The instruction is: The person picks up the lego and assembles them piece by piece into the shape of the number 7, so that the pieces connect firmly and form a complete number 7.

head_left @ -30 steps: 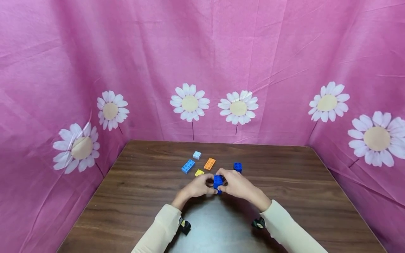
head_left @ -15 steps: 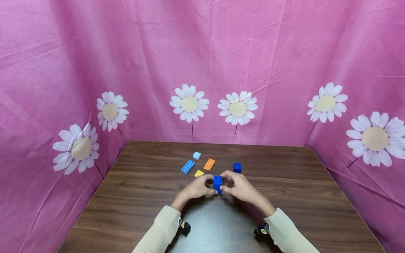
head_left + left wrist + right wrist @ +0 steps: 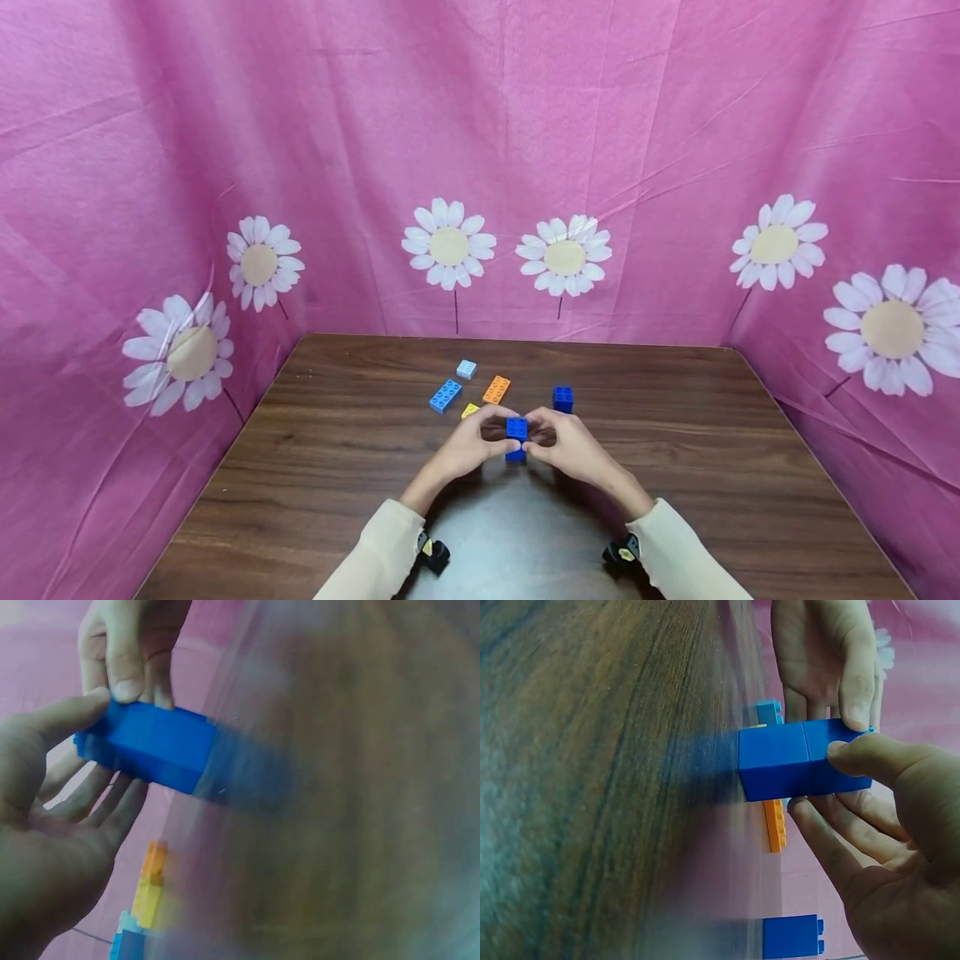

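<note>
A stack of two dark blue toy building bricks (image 3: 517, 430) stands upright on the wooden table, studs up. From its left side my left hand (image 3: 465, 446) pinches the upper brick between thumb and fingers. On the opposite side my right hand (image 3: 572, 443) grips the same brick, thumb in front and fingers behind. A fine seam between the two bricks shows on the blue stack (image 3: 804, 759) in the right wrist view. In the left wrist view the blue stack (image 3: 154, 742) appears sideways, with both thumbs near its studded end.
Another dark blue brick (image 3: 562, 398) stands behind my right hand. Past the left hand lie a partly hidden yellow brick (image 3: 469, 411), an orange brick (image 3: 497, 390), a mid-blue brick (image 3: 446, 396) and a pale blue brick (image 3: 467, 369). A pink curtain (image 3: 510, 125) surrounds the table (image 3: 337, 433).
The left hand has shifted its hold higher on the stack and its fingers now cover part of the yellow brick. The right hand has drawn slightly outward; the stack stays in place.
</note>
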Action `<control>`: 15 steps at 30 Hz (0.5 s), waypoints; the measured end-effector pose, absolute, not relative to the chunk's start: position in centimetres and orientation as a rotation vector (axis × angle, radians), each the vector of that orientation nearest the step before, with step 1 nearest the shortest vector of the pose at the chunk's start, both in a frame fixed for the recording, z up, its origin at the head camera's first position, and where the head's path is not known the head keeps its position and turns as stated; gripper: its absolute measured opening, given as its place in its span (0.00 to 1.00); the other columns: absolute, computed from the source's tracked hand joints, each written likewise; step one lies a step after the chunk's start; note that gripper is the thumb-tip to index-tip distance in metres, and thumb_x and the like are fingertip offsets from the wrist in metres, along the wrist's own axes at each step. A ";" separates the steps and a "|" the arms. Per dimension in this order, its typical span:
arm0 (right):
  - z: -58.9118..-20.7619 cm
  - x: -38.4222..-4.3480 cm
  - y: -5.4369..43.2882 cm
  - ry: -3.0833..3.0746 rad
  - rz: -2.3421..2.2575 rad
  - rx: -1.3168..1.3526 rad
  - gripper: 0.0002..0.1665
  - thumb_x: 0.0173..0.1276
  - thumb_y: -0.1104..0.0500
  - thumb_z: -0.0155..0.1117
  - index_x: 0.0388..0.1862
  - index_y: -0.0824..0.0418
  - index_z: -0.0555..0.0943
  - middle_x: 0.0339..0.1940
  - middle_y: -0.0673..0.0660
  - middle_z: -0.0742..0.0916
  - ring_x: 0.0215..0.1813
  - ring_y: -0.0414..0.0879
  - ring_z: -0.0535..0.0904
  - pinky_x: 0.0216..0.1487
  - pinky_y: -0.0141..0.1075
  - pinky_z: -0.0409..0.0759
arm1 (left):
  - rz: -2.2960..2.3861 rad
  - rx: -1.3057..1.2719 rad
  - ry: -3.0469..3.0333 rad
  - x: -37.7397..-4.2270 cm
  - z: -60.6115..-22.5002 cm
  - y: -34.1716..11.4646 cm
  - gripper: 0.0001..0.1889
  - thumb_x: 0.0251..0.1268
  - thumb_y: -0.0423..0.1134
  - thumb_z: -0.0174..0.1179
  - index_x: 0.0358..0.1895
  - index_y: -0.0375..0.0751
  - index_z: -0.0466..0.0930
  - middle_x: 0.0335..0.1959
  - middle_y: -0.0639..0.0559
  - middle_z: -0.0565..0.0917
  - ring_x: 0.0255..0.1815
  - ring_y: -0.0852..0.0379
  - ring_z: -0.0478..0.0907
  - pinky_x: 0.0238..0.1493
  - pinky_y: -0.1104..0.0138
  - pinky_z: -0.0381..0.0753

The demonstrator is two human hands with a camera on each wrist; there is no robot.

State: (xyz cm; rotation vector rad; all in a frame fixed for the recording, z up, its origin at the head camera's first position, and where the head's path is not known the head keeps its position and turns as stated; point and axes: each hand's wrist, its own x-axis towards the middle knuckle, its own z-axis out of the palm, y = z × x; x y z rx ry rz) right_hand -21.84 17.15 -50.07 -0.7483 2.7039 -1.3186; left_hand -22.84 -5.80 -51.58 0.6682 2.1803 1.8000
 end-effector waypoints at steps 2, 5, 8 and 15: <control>-50.2 -21.8 17.1 2.697 -1.334 -0.735 0.16 0.70 0.62 0.75 0.55 0.62 0.84 0.50 0.58 0.92 0.49 0.49 0.91 0.51 0.35 0.89 | 1.852 0.658 2.178 -22.7 -51.8 -5.6 0.21 0.71 0.32 0.70 0.64 0.35 0.80 0.62 0.36 0.85 0.64 0.39 0.84 0.61 0.64 0.87; -50.3 -21.7 16.9 2.693 -1.348 -0.723 0.15 0.71 0.62 0.75 0.54 0.60 0.84 0.50 0.57 0.92 0.49 0.48 0.91 0.51 0.33 0.88 | 1.913 0.652 2.167 -22.6 -52.1 -5.4 0.20 0.70 0.29 0.70 0.63 0.33 0.81 0.60 0.34 0.85 0.63 0.38 0.85 0.59 0.67 0.86; -50.3 -21.7 17.0 2.675 -1.363 -0.724 0.15 0.71 0.62 0.74 0.55 0.60 0.85 0.51 0.56 0.92 0.50 0.47 0.91 0.51 0.31 0.87 | 1.928 0.647 2.166 -22.6 -52.3 -5.3 0.19 0.69 0.29 0.71 0.62 0.34 0.82 0.59 0.35 0.86 0.62 0.40 0.85 0.59 0.68 0.86; -49.7 -22.4 18.3 2.681 -1.340 -0.786 0.17 0.71 0.61 0.76 0.56 0.63 0.85 0.51 0.58 0.92 0.51 0.49 0.91 0.54 0.35 0.88 | 1.859 0.611 2.211 -22.9 -52.2 -5.4 0.18 0.69 0.34 0.73 0.59 0.38 0.84 0.57 0.39 0.87 0.61 0.42 0.87 0.59 0.62 0.88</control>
